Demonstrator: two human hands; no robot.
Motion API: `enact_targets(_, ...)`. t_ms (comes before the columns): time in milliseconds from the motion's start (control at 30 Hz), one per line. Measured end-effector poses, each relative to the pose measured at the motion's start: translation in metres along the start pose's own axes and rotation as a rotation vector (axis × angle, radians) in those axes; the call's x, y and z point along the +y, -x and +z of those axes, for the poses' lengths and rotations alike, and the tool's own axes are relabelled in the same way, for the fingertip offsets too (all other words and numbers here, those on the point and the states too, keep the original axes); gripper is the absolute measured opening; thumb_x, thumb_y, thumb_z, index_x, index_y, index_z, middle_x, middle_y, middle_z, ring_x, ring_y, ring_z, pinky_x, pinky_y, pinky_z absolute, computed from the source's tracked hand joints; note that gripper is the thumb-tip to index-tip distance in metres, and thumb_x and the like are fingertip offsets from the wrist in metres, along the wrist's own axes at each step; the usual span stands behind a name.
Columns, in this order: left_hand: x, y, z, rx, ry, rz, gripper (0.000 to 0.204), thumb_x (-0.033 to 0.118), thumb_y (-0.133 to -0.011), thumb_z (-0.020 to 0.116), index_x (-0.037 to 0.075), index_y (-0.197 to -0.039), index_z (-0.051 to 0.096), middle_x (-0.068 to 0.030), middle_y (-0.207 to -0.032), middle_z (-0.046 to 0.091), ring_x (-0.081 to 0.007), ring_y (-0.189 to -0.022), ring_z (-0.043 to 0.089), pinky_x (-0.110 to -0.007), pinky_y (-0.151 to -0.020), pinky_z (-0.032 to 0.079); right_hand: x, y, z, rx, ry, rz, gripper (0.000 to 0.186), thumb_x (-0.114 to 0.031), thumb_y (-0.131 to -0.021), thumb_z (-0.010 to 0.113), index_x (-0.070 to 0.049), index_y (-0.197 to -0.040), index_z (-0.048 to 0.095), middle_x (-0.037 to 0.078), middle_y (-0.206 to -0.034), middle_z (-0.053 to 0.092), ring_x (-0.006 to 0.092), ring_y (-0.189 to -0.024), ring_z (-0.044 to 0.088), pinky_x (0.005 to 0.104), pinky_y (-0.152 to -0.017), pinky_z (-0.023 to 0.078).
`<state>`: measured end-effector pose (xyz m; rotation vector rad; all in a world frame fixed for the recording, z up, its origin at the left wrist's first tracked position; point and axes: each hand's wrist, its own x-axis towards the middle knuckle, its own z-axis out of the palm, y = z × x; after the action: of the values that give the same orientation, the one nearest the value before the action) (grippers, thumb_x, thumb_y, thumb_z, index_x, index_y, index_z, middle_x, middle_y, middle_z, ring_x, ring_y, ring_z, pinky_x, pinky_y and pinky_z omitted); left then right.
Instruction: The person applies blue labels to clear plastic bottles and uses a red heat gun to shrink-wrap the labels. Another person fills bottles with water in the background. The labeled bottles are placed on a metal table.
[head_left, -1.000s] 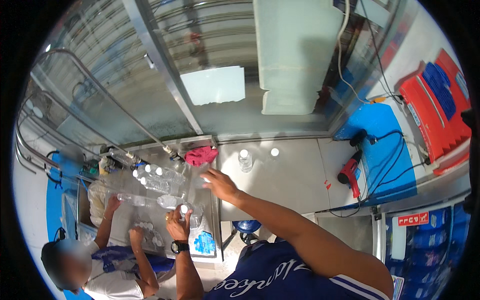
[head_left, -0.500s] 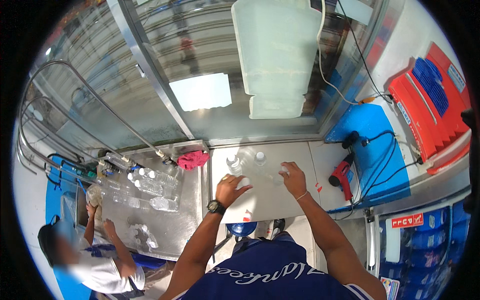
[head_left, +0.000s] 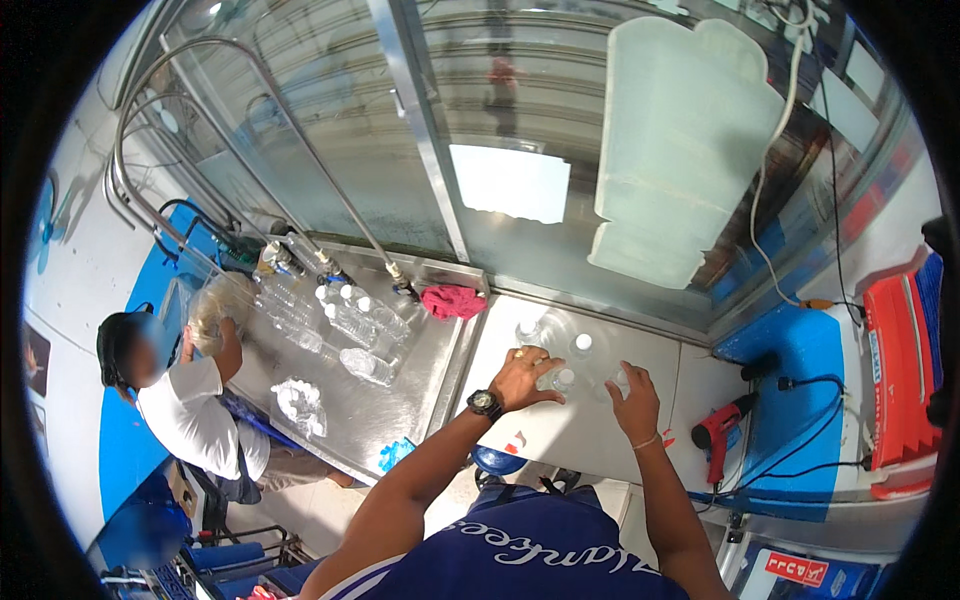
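Clear plastic is what both hands are busy with: small capped bottles [head_left: 556,352] clustered on the pale bench [head_left: 590,430] straight ahead. The left hand [head_left: 522,376] lies on top of one bottle, fingers curled down over it as if to pin or grip it; whether the fingers fully close around it I cannot tell. The right hand [head_left: 634,398] is just beside another bottle [head_left: 616,378], fingers loosely spread and, as far as shows, holding nothing. A red power drill [head_left: 718,432] lies off to the right, its cord running along a blue mat. Further left, a steel bench [head_left: 400,400] carries more capped bottles [head_left: 345,315] lying under the filling taps, with a pink rag [head_left: 452,300] at its far corner. A seated person [head_left: 185,400] works at that steel bench.
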<state>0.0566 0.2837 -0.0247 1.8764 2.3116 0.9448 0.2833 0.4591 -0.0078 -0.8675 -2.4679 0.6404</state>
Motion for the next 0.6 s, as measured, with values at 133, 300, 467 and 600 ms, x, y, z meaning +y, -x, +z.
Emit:
enact_targets(133, -0.071, 0.011, -0.067, 0.611, -0.249, -0.240, 0.048, 0.045, -0.087, 0.079, 0.011, -0.119, 0.072, -0.0122, -0.116, 0.067, -0.0375, -0.112, 0.059, -0.052, -0.100, 0.043, -0.029, 0.005, -0.022, 0.245, -0.022, -0.127, 0.044, -0.021, -0.091, 0.078, -0.003, -0.129, 0.065, 0.019, -0.127, 0.064, 0.0382, -0.118, 0.060, 0.0475, -0.103, 0.048)
enact_targets(300, -0.213, 0.016, -0.183, 1.045, -0.576, -1.205, 0.052, 0.039, -0.091, 0.071, 0.013, -0.134, 0.055, -0.0203, -0.144, 0.048, -0.0407, -0.134, 0.044, -0.060, -0.103, 0.039, -0.108, 0.014, -0.019, 0.266, -0.244, -0.285, 0.033, -0.005, -0.086, 0.077, -0.002, -0.117, 0.067, 0.017, -0.117, 0.067, 0.0363, -0.108, 0.064, 0.0455, -0.096, 0.052)
enact_targets(467, -0.235, -0.010, -0.235, 0.651, -0.332, -1.265, 0.047, 0.033, -0.092, 0.066, 0.012, -0.134, 0.060, -0.0193, -0.132, 0.061, -0.0415, -0.116, 0.062, -0.051, -0.094, 0.053, -0.216, -0.036, 0.101, -0.083, -0.423, -0.481, 0.030, -0.014, -0.091, 0.072, -0.003, -0.118, 0.066, 0.018, -0.109, 0.065, 0.0386, -0.104, 0.062, 0.0475, -0.089, 0.052)
enact_targets(600, -0.076, 0.044, -0.171, 0.514, -0.066, -0.594, 0.018, 0.021, -0.097, 0.063, 0.004, -0.090, 0.066, -0.0224, -0.083, 0.069, -0.0418, -0.073, 0.066, -0.049, -0.065, 0.050, -0.281, -0.098, 0.205, -0.212, -0.362, -0.495, 0.040, -0.023, -0.096, 0.068, -0.001, -0.128, 0.060, 0.022, -0.113, 0.064, 0.0401, -0.108, 0.062, 0.0480, -0.091, 0.052)
